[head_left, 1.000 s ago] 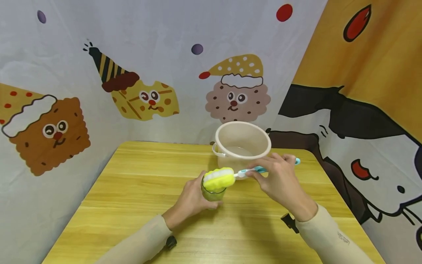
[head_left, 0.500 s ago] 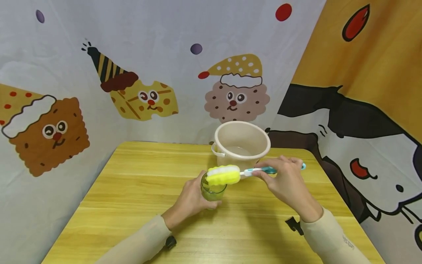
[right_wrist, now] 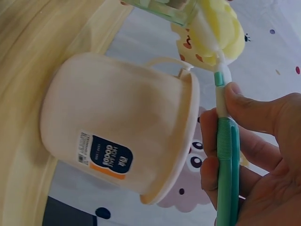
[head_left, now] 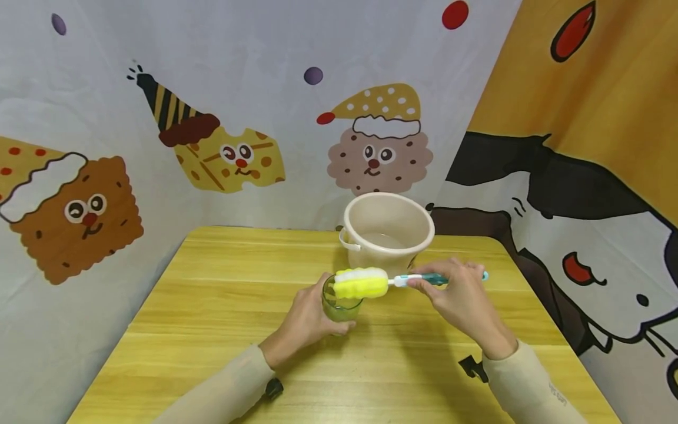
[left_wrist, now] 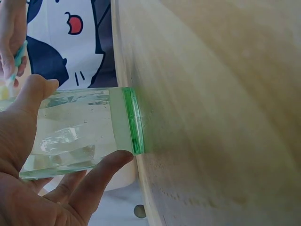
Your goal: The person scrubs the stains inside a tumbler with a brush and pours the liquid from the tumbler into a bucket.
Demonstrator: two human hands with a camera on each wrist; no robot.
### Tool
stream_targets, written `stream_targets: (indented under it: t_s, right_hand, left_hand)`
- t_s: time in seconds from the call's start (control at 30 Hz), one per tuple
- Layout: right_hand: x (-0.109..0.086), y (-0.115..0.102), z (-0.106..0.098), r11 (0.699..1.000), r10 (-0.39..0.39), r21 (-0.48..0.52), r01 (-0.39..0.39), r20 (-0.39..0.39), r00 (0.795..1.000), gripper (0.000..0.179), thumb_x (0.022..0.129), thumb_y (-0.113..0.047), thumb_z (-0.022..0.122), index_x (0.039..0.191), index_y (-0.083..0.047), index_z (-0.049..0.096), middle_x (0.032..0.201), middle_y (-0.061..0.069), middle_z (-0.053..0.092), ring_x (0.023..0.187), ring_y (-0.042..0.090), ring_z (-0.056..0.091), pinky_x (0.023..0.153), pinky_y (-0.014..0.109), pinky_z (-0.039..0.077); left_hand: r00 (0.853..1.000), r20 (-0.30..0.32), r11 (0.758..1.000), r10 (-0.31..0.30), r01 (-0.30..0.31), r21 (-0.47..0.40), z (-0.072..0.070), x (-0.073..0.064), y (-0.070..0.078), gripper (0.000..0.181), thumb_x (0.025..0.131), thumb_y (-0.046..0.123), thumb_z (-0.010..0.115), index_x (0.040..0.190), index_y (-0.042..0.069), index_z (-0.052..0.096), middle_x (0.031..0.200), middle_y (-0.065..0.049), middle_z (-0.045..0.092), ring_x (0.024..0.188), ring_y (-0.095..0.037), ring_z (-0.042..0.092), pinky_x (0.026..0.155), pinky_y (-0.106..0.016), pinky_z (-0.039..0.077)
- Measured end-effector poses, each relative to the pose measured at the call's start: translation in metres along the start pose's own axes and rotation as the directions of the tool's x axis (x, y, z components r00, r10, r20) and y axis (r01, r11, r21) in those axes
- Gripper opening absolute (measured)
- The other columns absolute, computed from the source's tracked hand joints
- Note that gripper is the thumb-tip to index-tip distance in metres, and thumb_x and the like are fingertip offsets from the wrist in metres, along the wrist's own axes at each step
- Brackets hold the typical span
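My left hand [head_left: 308, 318] holds a clear greenish drinking glass [left_wrist: 84, 129], thumb on one side and fingers on the other, with its thick green base close to the tabletop. Drops of water show on the glass. In my right hand [head_left: 466, 300] is a cup brush, its teal and white handle [right_wrist: 228, 155] pinched between thumb and fingers. The yellow and white sponge head [head_left: 361, 283] lies level across the mouth of the glass in the head view, pointing left. In the right wrist view the sponge overlaps the rim of the glass [right_wrist: 171, 9].
A cream bucket [head_left: 389, 224] with a side handle stands behind the hands on the wooden table [head_left: 222, 277]; a little liquid shows at its bottom. Its label [right_wrist: 110, 155] faces the right wrist camera. Cartoon-printed cloth [head_left: 254, 59] hangs behind and at the right.
The right hand has drawn the brush slightly right, and its sponge head has shifted right over the glass and turned more level. The left hand and glass stay nearly still.
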State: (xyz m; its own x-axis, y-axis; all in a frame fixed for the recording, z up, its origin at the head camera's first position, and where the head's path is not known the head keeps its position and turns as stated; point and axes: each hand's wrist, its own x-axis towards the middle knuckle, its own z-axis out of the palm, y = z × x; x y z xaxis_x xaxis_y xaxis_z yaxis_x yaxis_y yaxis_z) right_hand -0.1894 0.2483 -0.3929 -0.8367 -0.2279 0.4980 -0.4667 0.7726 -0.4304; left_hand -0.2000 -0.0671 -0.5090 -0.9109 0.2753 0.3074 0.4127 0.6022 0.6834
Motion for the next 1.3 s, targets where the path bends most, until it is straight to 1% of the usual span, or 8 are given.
stream_targets:
  t_s: [0.17, 0.33, 0.47, 0.6, 0.77, 0.87, 1.0, 1.3]
  right_hand:
    - [-0.003, 0.001, 0.003, 1.000, 0.014, 0.016, -0.014, 0.001, 1.000, 0.017, 0.088, -0.020, 0.104, 0.098, -0.024, 0.092, 0.085, -0.011, 0.084, 0.081, 0.017, 0.059, 0.087, 0.047, 0.018]
    - [-0.006, 0.004, 0.003, 0.999, 0.043, 0.005, -0.043, 0.033, 0.999, 0.014, 0.091, -0.025, 0.101, 0.098, -0.029, 0.090, 0.083, -0.015, 0.080, 0.082, 0.018, 0.060, 0.088, 0.046, 0.021]
    - [-0.010, 0.010, 0.003, 0.999, 0.052, -0.014, -0.051, 0.076, 0.996, 0.013, 0.093, -0.024, 0.099, 0.102, -0.028, 0.090, 0.089, -0.012, 0.084, 0.087, 0.017, 0.063, 0.091, 0.047, 0.025]
    - [-0.014, 0.017, 0.004, 1.000, 0.024, -0.017, -0.022, 0.122, 0.992, 0.018, 0.095, -0.019, 0.097, 0.111, -0.025, 0.090, 0.100, -0.009, 0.089, 0.091, 0.016, 0.066, 0.094, 0.046, 0.030]
    - [-0.016, 0.024, 0.007, 0.998, -0.052, -0.011, 0.054, 0.138, 0.989, 0.023, 0.096, -0.011, 0.095, 0.114, -0.023, 0.090, 0.107, -0.010, 0.090, 0.094, 0.012, 0.072, 0.090, 0.037, 0.054]
    - [-0.018, 0.025, 0.008, 0.997, -0.066, -0.019, 0.069, 0.153, 0.986, 0.023, 0.095, -0.008, 0.095, 0.113, -0.021, 0.090, 0.109, -0.008, 0.089, 0.098, 0.014, 0.078, 0.085, 0.037, 0.066]
    - [-0.020, 0.025, 0.009, 0.997, -0.064, -0.025, 0.069, 0.182, 0.981, 0.023, 0.094, -0.006, 0.096, 0.110, -0.021, 0.089, 0.109, -0.007, 0.088, 0.100, 0.015, 0.082, 0.086, 0.040, 0.070]
    - [-0.026, 0.026, 0.013, 0.992, -0.115, -0.035, 0.123, 0.181, 0.977, 0.029, 0.092, -0.004, 0.097, 0.110, -0.024, 0.088, 0.108, -0.011, 0.087, 0.093, 0.009, 0.083, 0.078, 0.033, 0.070]
  left_hand:
    - [1.000, -0.010, 1.000, 0.024, -0.024, 0.012, 0.000, 0.000, 0.000, 0.088, 0.071, 0.036, 0.114, 0.142, 0.017, 0.064, 0.123, -0.001, 0.085, 0.109, -0.022, 0.084, 0.095, -0.040, 0.072]
    - [1.000, -0.005, 1.000, 0.011, -0.011, 0.009, 0.000, 0.001, -0.001, 0.088, 0.071, 0.036, 0.114, 0.142, 0.017, 0.064, 0.122, -0.001, 0.085, 0.108, -0.021, 0.084, 0.094, -0.039, 0.072]
    - [1.000, -0.001, 1.000, -0.007, 0.007, -0.002, 0.001, 0.001, 0.000, 0.090, 0.071, 0.037, 0.115, 0.143, 0.019, 0.064, 0.121, 0.000, 0.085, 0.109, -0.021, 0.084, 0.095, -0.038, 0.071]
    - [1.000, 0.005, 1.000, -0.026, 0.027, -0.014, 0.002, 0.000, -0.001, 0.089, 0.071, 0.037, 0.115, 0.142, 0.020, 0.064, 0.121, 0.001, 0.085, 0.109, -0.020, 0.083, 0.095, -0.037, 0.071]
    - [1.000, 0.009, 0.999, -0.030, 0.030, -0.014, 0.001, 0.000, -0.002, 0.088, 0.071, 0.038, 0.114, 0.142, 0.021, 0.065, 0.121, 0.002, 0.084, 0.109, -0.019, 0.083, 0.095, -0.036, 0.070]
    - [1.000, 0.010, 0.999, -0.029, 0.030, -0.018, 0.000, 0.000, -0.002, 0.088, 0.072, 0.037, 0.114, 0.142, 0.021, 0.065, 0.121, 0.002, 0.084, 0.110, -0.020, 0.083, 0.096, -0.038, 0.071]
    - [0.999, 0.017, 0.999, -0.028, 0.028, -0.027, 0.000, 0.000, -0.002, 0.088, 0.072, 0.035, 0.114, 0.143, 0.021, 0.064, 0.123, 0.002, 0.084, 0.112, -0.021, 0.083, 0.098, -0.039, 0.071]
    - [0.999, 0.026, 0.999, -0.032, 0.033, -0.033, 0.000, -0.001, -0.002, 0.089, 0.072, 0.033, 0.114, 0.144, 0.019, 0.064, 0.125, 0.001, 0.085, 0.114, -0.022, 0.083, 0.099, -0.039, 0.072]
